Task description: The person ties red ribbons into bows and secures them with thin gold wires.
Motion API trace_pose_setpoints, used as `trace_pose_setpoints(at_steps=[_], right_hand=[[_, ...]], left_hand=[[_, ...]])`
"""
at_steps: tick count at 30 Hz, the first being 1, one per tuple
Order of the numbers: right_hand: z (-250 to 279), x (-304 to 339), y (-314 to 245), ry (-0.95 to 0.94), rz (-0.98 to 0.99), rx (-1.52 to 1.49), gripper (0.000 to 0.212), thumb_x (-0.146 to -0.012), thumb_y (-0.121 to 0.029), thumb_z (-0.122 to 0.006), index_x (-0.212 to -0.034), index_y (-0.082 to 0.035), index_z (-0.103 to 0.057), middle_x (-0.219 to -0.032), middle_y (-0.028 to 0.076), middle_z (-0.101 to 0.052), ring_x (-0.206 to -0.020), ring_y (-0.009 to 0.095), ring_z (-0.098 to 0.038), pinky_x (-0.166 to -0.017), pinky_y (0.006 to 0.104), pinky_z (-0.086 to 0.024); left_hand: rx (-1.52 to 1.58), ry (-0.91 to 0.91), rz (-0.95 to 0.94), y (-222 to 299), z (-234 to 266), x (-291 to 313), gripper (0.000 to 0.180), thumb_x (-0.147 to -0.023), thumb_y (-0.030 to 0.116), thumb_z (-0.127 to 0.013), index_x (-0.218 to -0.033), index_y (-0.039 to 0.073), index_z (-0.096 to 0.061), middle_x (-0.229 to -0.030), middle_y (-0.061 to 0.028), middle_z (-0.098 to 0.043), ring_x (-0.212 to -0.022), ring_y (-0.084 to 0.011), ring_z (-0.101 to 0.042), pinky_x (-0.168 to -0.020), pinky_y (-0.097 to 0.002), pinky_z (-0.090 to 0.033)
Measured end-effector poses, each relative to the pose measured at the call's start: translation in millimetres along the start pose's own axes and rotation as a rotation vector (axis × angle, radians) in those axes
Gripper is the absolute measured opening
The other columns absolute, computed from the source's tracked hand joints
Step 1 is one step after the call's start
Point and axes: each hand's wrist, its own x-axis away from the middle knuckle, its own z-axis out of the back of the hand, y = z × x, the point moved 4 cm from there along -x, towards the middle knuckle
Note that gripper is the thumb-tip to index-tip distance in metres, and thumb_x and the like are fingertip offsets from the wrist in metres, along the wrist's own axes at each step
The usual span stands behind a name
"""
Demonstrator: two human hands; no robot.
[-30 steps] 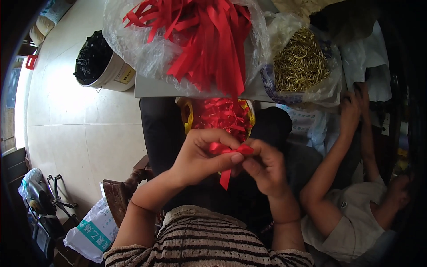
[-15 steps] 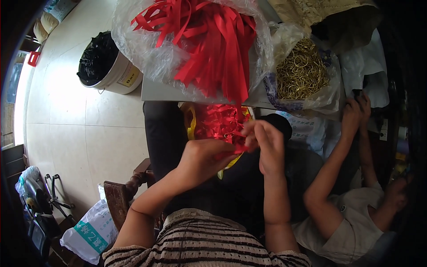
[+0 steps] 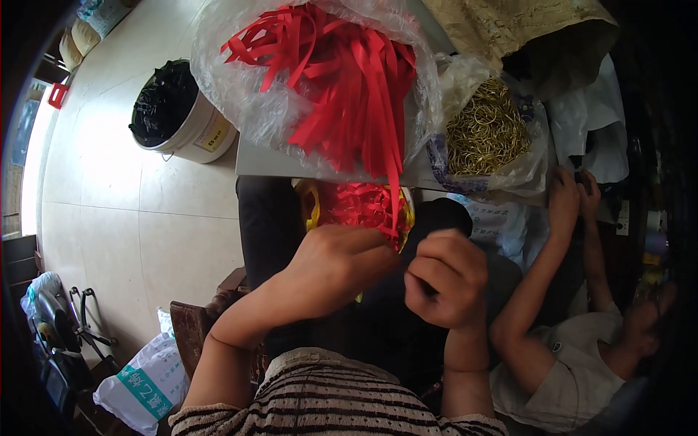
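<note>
My left hand point(image 3: 342, 263) is closed, its back turned up, over the near side of a yellow-edged bag point(image 3: 309, 207) at my lap. A red ribbon point(image 3: 395, 200) hangs over the table edge down to its fingertips, which look pinched on it. To the right, my right hand point(image 3: 447, 280) is curled into a fist; whatever its fingers hold is hidden. Short red ribbon pieces point(image 3: 358, 205) fill the bag. Above it on the table, long red ribbons point(image 3: 349, 94) lie heaped on a clear plastic bag point(image 3: 218, 80).
Gold-coloured metal rings point(image 3: 488, 131) fill an open plastic bag at the table's right. A brown paper sack point(image 3: 509, 25) lies behind. On the right, another person's hands point(image 3: 571, 196) work at the table edge. A white bucket point(image 3: 196, 134) with a black liner stands left; a wooden chair arm point(image 3: 193, 327) is beside me.
My right hand has drawn back toward me and curled from loosely spread fingers into a fist. A ribbon strand now hangs lower over the table edge. My left hand has shifted slightly.
</note>
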Motion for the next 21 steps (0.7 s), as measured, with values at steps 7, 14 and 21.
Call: trace_pose_setpoints(at_steps=[7, 14, 21], right_hand=[[-45.3, 23.4, -8.0, 0.203, -0.248, -0.710, 0.061, -0.079, -0.002, -0.065, -0.133, 0.001, -0.037, -0.102, 0.015, -0.061, -0.079, 0.020, -0.062, -0.073, 0.0289, -0.051], [-45.8, 62.1, 4.7, 0.056, -0.344, -1.472, 0.029, -0.082, 0.006, -0.056, -0.111, 0.006, -0.055, -0.091, 0.017, -0.067, -0.082, 0.024, -0.067, -0.074, 0.0289, -0.054], [-33.4, 27.3, -8.8, 0.043, -0.336, -0.677, 0.019, -0.079, -0.002, -0.065, -0.097, 0.001, -0.061, -0.083, 0.010, -0.066, -0.077, 0.017, -0.065, -0.071, 0.0258, -0.050]], left_hand=[[0.446, 0.539, 0.004, 13.2, 38.6, 4.4, 0.014, -0.083, 0.014, -0.061, -0.089, 0.005, -0.053, -0.082, -0.0096, -0.057, -0.074, -0.0202, -0.056, -0.066, -0.0315, -0.047], [1.278, 1.141, 0.202, -65.2, 62.2, 44.0, 0.014, -0.093, 0.013, -0.051, -0.101, 0.002, -0.050, -0.086, -0.0118, -0.058, -0.076, -0.0174, -0.057, -0.071, -0.0303, -0.048], [1.039, 0.521, 0.522, -23.6, -10.1, 20.7, 0.012, -0.089, 0.001, -0.055, -0.099, -0.004, -0.058, -0.086, -0.0090, -0.067, -0.077, -0.0124, -0.064, -0.070, -0.0232, -0.051]])
